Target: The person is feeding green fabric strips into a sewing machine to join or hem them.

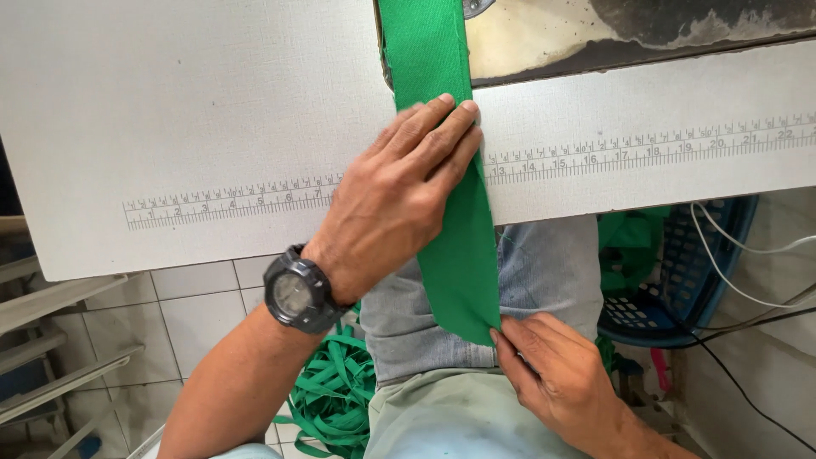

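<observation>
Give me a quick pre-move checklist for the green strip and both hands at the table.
1. Left hand flat on the green strip: ok.
2. Right hand pinching the strip's lower corner: ok.
3. Strip lying smooth over the table edge: ok.
4. Strip's end lined up with the printed ruler: not ok, it hangs past the edge.
5. Strip's far end beyond the frame: cannot tell.
</observation>
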